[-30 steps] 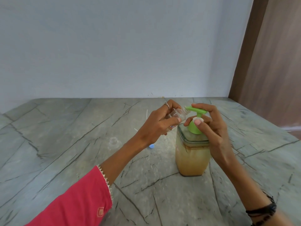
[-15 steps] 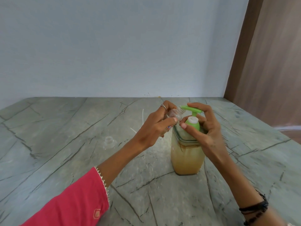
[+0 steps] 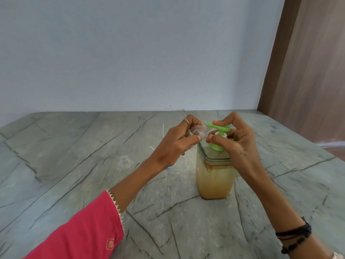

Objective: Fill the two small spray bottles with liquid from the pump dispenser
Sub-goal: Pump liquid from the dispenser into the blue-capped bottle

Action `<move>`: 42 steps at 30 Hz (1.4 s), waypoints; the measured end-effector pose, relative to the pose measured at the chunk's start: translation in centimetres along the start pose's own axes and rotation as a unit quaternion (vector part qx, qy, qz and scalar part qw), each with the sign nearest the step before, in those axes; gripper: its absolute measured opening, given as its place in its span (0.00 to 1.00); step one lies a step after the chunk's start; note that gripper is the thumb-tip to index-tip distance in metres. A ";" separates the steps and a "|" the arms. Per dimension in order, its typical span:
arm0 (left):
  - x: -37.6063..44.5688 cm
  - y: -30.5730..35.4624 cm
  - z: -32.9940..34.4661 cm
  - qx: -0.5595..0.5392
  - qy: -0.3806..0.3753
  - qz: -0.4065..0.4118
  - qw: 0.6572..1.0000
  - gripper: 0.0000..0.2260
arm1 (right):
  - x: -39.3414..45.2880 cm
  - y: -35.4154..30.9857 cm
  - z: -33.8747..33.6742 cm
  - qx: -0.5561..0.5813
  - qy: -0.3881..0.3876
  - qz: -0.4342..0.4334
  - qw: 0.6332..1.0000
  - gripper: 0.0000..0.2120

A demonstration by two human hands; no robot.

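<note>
A square clear pump dispenser [image 3: 214, 180] of yellow-brown liquid stands on the stone counter, topped by a green pump head [image 3: 220, 128]. My left hand [image 3: 175, 144] grips a small clear spray bottle [image 3: 198, 132], tilted with its open neck at the green spout. My right hand [image 3: 237, 143] curls round the pump head, fingers on top and thumb under it. A second small clear bottle [image 3: 124, 162] stands uncapped on the counter to the left.
The grey veined stone counter [image 3: 74, 165] runs back to a pale wall. Two thin white tubes [image 3: 163, 130] lie behind my left hand, and a small blue piece [image 3: 169, 167] shows under my left wrist. A brown panel [image 3: 308, 71] stands at the right.
The pump head has come back up after being pressed lower half a second ago. My left hand keeps the bottle at the spout. The view has shifted slightly.
</note>
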State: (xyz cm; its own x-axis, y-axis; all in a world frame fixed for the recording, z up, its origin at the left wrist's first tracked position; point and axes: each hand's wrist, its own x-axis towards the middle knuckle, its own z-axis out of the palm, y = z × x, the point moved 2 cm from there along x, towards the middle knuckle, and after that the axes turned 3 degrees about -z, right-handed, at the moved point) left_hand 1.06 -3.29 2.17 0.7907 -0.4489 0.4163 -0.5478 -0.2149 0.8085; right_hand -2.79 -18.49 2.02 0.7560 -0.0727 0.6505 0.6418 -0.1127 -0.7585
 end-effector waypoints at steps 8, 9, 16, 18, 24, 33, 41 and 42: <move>-0.1 0.3 0.2 -0.009 0.007 -0.003 1.000 0.08 | -0.8 0.2 0.1 0.002 -0.023 -0.021 1.000 0.14; -0.1 0.4 0.2 -0.010 0.008 -0.003 1.000 0.07 | -0.9 0.2 0.1 -0.003 -0.025 -0.026 0.999 0.14; 0.0 0.4 0.2 -0.017 0.016 -0.005 1.000 0.08 | -1.2 0.4 0.0 -0.030 -0.038 -0.047 0.998 0.19; 0.0 0.4 0.1 -0.016 0.017 -0.007 1.000 0.08 | -1.2 0.4 0.1 -0.028 -0.028 -0.042 0.998 0.19; 0.1 0.4 -0.1 -0.015 0.009 -0.011 1.000 0.10 | -1.0 0.5 0.2 -0.006 0.004 -0.036 0.999 0.18; 0.1 -0.1 -0.1 0.003 0.000 -0.012 1.000 0.14 | -0.7 0.6 0.1 -0.002 0.023 -0.017 1.000 0.14; 0.1 0.4 0.0 -0.016 -0.006 -0.011 1.000 0.20 | -1.1 0.1 0.5 -0.006 -0.005 -0.043 0.999 0.18; 0.1 0.4 0.0 -0.016 -0.005 -0.013 1.000 0.19 | -1.1 0.1 0.5 -0.004 -0.005 -0.045 0.999 0.17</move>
State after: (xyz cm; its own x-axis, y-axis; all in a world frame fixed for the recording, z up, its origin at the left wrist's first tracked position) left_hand 0.94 -3.41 2.52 0.8018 -0.4515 0.3914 -0.5178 -0.1981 0.8322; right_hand -3.49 -17.94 1.21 0.6973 -0.0512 0.7150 0.7057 -0.1262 -0.6972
